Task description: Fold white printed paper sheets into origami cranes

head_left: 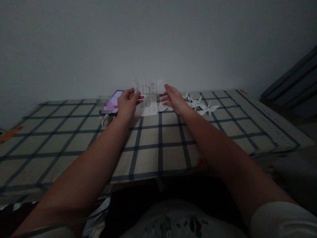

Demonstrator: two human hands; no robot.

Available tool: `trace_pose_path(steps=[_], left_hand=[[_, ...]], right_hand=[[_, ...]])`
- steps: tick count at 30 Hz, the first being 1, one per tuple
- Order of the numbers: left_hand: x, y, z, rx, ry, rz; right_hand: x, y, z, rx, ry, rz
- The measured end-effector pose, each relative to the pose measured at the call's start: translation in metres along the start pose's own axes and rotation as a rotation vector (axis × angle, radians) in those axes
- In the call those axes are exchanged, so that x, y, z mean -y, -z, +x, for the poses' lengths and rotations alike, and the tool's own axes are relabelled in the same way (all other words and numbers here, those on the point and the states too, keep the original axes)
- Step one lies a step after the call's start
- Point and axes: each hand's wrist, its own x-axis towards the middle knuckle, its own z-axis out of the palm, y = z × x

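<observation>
A thin white printed sheet of paper (146, 86) stands raised in front of me, with a crease or overlap across its middle. My left hand (128, 100) pinches its left edge between thumb and fingers. At the right edge, my right hand (174, 99) has its upper fingertips on the paper, its lower fingers loosely curled. Below, a printed paper part (148, 107) rests near the tablecloth; whether it joins the raised sheet I cannot tell. Several folded paper cranes (209, 108) lie just right of my right hand, partly hidden by it.
A phone (119, 93) with a lit screen lies left of my left hand, a pinkish strap (104, 121) beside it. A checked tablecloth (170, 135) covers the table, which meets a plain wall (158, 43) at the back. Dark slatted furniture (294, 79) stands at far right.
</observation>
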Motion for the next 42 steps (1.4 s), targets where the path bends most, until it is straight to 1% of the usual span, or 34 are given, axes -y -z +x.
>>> trace_pose_path(steps=[3,6,11,16,19,22,25,30,33,36,38,42], left_hand=[[-0.001,0.002,-0.001,-0.004,0.001,0.040],[-0.005,0.001,-0.004,0.022,0.019,0.072],[-0.011,-0.004,-0.008,0.081,0.057,0.047],[-0.014,-0.008,-0.013,0.207,0.159,-0.003],[-0.014,-0.009,-0.016,0.198,0.182,-0.004],[-0.012,-0.008,-0.015,0.179,0.177,0.009],[-0.008,-0.006,-0.012,0.195,0.161,0.043],[-0.001,-0.002,-0.009,0.192,0.073,0.164],[-0.001,-0.001,-0.010,0.196,0.032,0.241],[-0.001,-0.002,-0.013,0.210,0.016,0.276],[-0.002,-0.003,-0.014,0.239,0.016,0.275],[-0.004,-0.003,-0.016,0.267,0.010,0.304]], right_hand=[[0.000,-0.001,-0.002,0.076,-0.002,-0.042],[-0.001,-0.002,-0.004,0.116,0.003,-0.089],[-0.004,0.000,-0.003,0.097,0.030,-0.102],[-0.004,-0.001,-0.003,0.096,0.050,-0.115],[-0.005,-0.002,-0.004,0.107,0.074,-0.121],[-0.008,-0.001,-0.002,0.143,0.066,-0.141],[-0.010,0.000,0.000,0.170,0.055,-0.143],[-0.006,-0.001,-0.003,0.126,0.082,-0.188],[-0.003,-0.002,-0.005,0.129,0.091,-0.183],[-0.001,-0.003,-0.007,0.145,0.110,-0.179],[0.000,-0.003,-0.007,0.152,0.119,-0.180],[-0.001,-0.003,-0.006,0.147,0.102,-0.227]])
